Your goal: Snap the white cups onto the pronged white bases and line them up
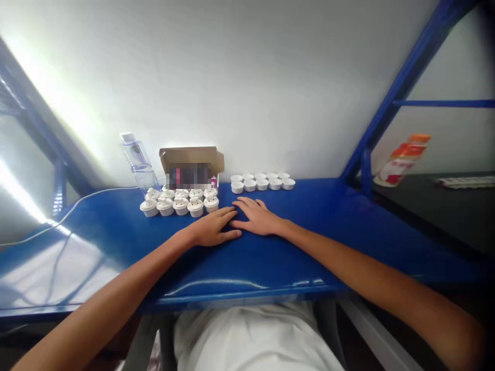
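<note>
On the blue table, my left hand [215, 226] lies flat with its fingers stretched out and holds nothing. My right hand [258, 215] rests flat beside it, fingers apart, its fingertips close to those of the left. Left of centre stand two rows of white round pieces with dotted tops [180, 206], just beyond my left hand. Two rows of small white cups [262, 184] stand behind my right hand, near the wall. What these cups contain, if anything, is too small to make out.
An open cardboard box [189, 153] with blurred contents stands behind the dotted pieces, beside a clear plastic bottle [139, 159]. A white cable [83, 198] runs along the left. Blue frame posts [390, 111] flank the table [317, 257]. An orange-capped bottle [402, 161] stands beyond the right post.
</note>
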### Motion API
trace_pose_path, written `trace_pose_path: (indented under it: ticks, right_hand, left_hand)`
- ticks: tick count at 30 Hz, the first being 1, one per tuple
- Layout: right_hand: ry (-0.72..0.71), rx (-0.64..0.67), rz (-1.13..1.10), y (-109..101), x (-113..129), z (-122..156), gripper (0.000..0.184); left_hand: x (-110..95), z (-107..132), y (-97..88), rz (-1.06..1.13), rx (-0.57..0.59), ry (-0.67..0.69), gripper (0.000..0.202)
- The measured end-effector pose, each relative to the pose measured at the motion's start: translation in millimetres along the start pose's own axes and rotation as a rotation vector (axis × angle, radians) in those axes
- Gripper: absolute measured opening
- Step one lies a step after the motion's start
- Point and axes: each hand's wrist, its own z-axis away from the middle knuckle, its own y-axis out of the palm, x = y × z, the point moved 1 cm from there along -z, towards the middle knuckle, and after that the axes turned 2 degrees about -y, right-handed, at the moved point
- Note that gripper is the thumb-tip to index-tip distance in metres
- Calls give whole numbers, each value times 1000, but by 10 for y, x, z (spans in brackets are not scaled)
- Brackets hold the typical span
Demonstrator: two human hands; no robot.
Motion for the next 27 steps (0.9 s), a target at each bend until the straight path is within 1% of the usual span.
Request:
trace_pose_path:
  ticks: [3, 7, 9, 11, 14, 16, 18, 20, 22, 24, 26, 27]
  right_hand:
    - [-7, 11, -5, 2, 2, 3, 83]
    - [0, -12, -23, 5, 4, 13, 85]
    - [0, -26, -22, 2, -3, 5, 87]
    - [-6, -56, -12, -9, -30, -25, 89]
    - [-13, -154, 1, -30, -123, -119, 91]
    - [-11, -213, -5, -32, -209, -196, 91]
    - [-14, -245, -10, -20, -291, -264, 89]
    - [-34, -250, -2, -3, -348, -312, 77]
    - [-53, -241, 11, 4, -374, -336, 57]
    - [-60, -239, 9, -5, -374, -341, 39]
    - [-72, -270, -12, -25, -356, -329, 28]
    - [-89, -295, -27, -34, -341, -319, 26]
  left_hand:
    - [-16, 1, -13, -5, 19, -8, 83]
    - [-18, -2, -17, -17, 15, -14, 83]
    - [-14, -4, -16, -28, -11, -5, 80]
    - [-16, -3, -25, -32, -43, 25, 71]
    - [-35, 4, -76, -15, -150, 85, 51]
    - [-45, 12, -135, -15, -276, 106, 42]
    - [-34, 19, -197, -55, -422, 84, 36]
    - [4, 24, -245, -140, -536, 22, 32]
    - [64, 26, -275, -246, -604, -78, 29]
    - [127, 30, -288, -330, -610, -175, 27]
    - [172, 34, -292, -367, -585, -229, 27]
    - [184, 36, -292, -369, -572, -233, 27]
